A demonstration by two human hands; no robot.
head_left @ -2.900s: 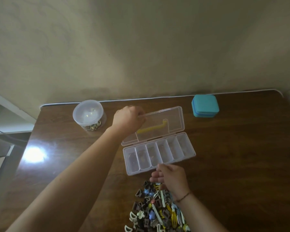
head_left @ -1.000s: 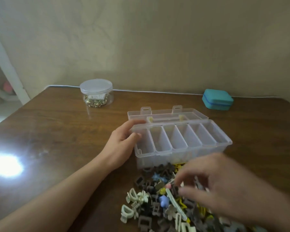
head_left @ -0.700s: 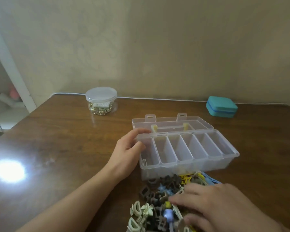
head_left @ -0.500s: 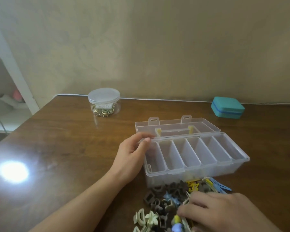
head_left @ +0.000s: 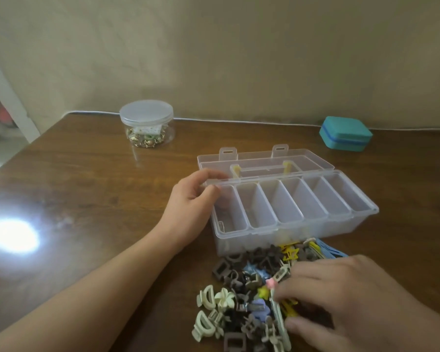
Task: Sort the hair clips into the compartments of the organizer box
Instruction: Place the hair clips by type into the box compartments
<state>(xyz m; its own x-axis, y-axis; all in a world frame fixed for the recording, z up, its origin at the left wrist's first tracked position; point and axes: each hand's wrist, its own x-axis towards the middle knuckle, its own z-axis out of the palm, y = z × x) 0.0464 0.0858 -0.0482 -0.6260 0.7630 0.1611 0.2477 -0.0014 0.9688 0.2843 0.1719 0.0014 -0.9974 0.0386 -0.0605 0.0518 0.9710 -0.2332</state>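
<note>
One clear organizer box (head_left: pixel 290 232) shows six compartments. One heap of hair clips (head_left: pixel 249 295) is too tangled to count. One lidded jar (head_left: pixel 146 123), one teal case (head_left: pixel 345 133), two hands.

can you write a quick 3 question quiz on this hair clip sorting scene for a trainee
1. True or false: the organizer box has clips in its compartments.
2. Which hand grips the box's left end? A) left hand B) right hand
3. What sits on the table at far right, by the wall?

Key:
1. False; all look empty.
2. A; the right hand is in the clip pile.
3. A teal case, lid closed.
</note>
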